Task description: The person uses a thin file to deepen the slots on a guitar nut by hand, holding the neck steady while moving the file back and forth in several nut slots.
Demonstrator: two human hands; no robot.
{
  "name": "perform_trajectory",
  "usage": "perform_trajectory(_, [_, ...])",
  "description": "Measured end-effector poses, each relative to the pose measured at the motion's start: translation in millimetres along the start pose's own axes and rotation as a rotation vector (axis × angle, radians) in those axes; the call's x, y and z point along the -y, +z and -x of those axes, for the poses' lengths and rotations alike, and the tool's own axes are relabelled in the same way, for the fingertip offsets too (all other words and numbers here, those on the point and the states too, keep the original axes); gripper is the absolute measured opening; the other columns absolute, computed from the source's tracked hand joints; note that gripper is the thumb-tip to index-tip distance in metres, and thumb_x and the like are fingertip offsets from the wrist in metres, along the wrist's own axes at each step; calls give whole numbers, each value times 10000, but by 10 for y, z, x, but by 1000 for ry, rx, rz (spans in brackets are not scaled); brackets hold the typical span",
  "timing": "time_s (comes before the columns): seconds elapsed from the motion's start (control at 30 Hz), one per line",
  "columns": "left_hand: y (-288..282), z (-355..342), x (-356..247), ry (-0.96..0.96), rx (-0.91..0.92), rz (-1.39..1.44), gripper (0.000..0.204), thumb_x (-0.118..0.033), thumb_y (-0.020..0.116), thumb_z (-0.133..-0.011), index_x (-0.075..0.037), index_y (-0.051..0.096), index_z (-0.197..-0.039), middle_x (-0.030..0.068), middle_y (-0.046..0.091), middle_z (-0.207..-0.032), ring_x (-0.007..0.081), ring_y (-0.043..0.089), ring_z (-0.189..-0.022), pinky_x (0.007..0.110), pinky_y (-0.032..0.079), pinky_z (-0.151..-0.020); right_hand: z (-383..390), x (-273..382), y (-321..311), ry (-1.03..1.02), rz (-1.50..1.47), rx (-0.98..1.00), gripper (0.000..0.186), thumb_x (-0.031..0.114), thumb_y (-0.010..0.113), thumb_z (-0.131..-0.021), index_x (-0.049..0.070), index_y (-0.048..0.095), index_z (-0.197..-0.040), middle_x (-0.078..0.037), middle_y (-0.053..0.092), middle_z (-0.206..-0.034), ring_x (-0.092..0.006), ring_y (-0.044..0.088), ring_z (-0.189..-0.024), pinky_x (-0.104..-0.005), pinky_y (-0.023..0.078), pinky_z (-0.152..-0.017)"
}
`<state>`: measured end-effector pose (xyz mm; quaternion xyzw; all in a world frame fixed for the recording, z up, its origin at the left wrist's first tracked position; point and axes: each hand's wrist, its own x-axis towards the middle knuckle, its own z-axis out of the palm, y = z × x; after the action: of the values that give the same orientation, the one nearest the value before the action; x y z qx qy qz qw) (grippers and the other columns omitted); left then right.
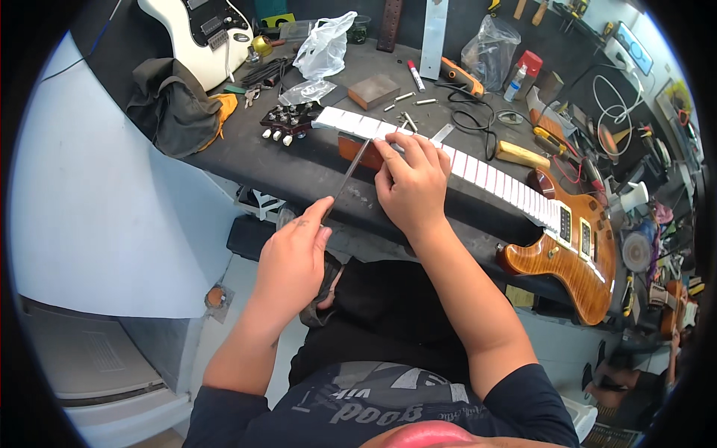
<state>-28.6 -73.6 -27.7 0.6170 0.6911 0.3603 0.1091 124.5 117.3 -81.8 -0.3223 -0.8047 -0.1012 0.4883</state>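
An amber electric guitar lies across the bench, body at the right and dark headstock at the left. White tape covers its fretboard between the frets. My left hand is closed around one end of a thin metal file. The file slants up to the near edge of the fretboard. My right hand bends over the guitar neck, fingers on top and thumb on the near side. Its index fingertip is beside the file's tip; whether they touch is hidden. A reddish-brown block shows under the neck.
Behind the neck are a brown block, a marker, an orange-and-black tool with a cord and a wooden-handled tool. A white guitar and dark cloth are at the left. Plastic bags stand farther back.
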Motion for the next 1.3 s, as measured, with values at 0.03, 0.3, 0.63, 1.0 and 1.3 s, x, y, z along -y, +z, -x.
perform_trajectory(0.03, [0,-27,-30,16,-7,-50,397,-67,624,-1078,-33,647,-1473,218,755,-947,382,730,-837,440,567,-818,-1,10,4,0,-12,6,401,107,789,-786,167,827,-1181,0,737,-1260,-283,659,-1232,-468,435,-1045])
perform_trajectory(0.3, [50,-120,-188,-13,26,-76,384,-71,618,-1068,-48,672,-1448,260,758,-977,461,734,-928,509,562,-842,-7,-7,4,3,-8,13,412,112,787,-775,167,805,-1183,0,731,-1257,-286,653,-1231,-468,431,-1040])
perform_trajectory(0.63, [208,-1110,-334,-33,76,-24,329,-86,636,-1055,-25,710,-1369,317,747,-1022,497,724,-947,540,569,-824,-65,27,-46,-18,-7,-21,423,122,782,-767,157,798,-1188,2,722,-1260,-277,653,-1215,-460,430,-1035])
perform_trajectory(1.0, [301,-1307,-262,59,17,-54,316,-79,610,-1064,-19,712,-1357,298,756,-1050,491,728,-980,535,575,-836,-47,70,-33,-7,-28,2,427,113,783,-772,155,799,-1196,3,727,-1254,-272,657,-1220,-464,432,-1037])
perform_trajectory(1.3, [-101,209,-118,-68,10,-5,429,12,616,-1045,-4,680,-1468,245,803,-1041,258,801,-871,364,595,-817,-48,69,-28,10,-51,33,452,105,794,-753,143,797,-1203,-3,727,-1259,-269,658,-1223,-465,440,-1034])
